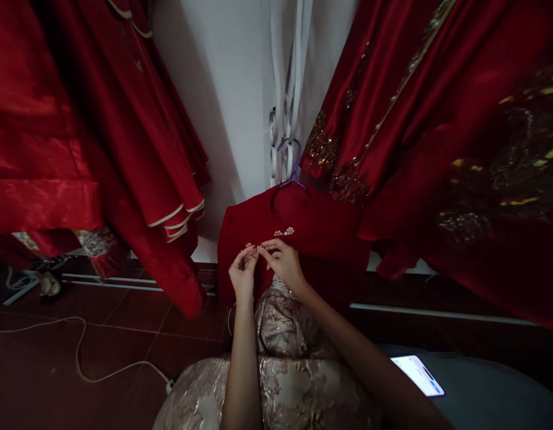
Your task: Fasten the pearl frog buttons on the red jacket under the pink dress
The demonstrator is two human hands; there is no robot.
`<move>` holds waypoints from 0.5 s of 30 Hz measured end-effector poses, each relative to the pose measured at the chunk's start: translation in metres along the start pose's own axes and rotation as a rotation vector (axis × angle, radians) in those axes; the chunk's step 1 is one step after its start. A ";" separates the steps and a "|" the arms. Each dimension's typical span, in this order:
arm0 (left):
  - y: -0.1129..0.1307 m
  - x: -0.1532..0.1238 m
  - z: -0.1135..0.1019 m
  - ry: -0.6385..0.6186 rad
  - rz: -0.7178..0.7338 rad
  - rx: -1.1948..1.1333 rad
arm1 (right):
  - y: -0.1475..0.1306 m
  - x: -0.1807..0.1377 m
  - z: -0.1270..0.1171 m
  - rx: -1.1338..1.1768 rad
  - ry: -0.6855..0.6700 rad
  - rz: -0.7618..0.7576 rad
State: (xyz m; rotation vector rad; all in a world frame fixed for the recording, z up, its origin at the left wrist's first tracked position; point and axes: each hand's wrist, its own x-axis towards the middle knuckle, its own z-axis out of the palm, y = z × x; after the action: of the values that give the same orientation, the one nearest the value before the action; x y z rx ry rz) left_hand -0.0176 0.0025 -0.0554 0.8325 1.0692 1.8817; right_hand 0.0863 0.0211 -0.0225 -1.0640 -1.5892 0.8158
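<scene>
A dark red garment [332, 239] hangs in front of me on a purple hanger [298, 161]. A beaded, flower-like fastener [284, 232] sits just below its neckline. My left hand [243, 269] is closed in a pinch at the garment's front, beside a second small beaded ornament [248, 245]. Close to it, my right hand [283, 263] also pinches, its thumb and forefinger meeting the left fingertips. What lies between the fingertips is too small and covered to make out. Pale metallic brocade fabric [280, 316] lies below my hands and over my lap.
Red garments [160, 137] hang to the left, and red ones with gold sequins [393, 107] to the right. White metal rails [276, 71] stand behind the hanger. A lit phone [418, 375] rests on a grey surface at lower right. A white cable [82, 352] crosses the tiled floor.
</scene>
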 end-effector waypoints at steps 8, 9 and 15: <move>0.003 -0.002 -0.004 0.006 0.073 0.152 | 0.003 -0.011 0.008 -0.195 0.138 -0.143; 0.002 -0.002 -0.004 0.000 0.076 0.163 | 0.003 -0.012 0.009 -0.208 0.151 -0.151; 0.001 -0.001 -0.006 -0.018 0.119 0.189 | 0.009 -0.012 0.012 -0.239 0.187 -0.155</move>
State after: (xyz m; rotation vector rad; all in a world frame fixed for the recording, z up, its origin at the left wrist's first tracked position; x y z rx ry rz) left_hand -0.0224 -0.0009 -0.0574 1.0397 1.2239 1.8868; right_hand 0.0782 0.0130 -0.0378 -1.1338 -1.6126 0.4164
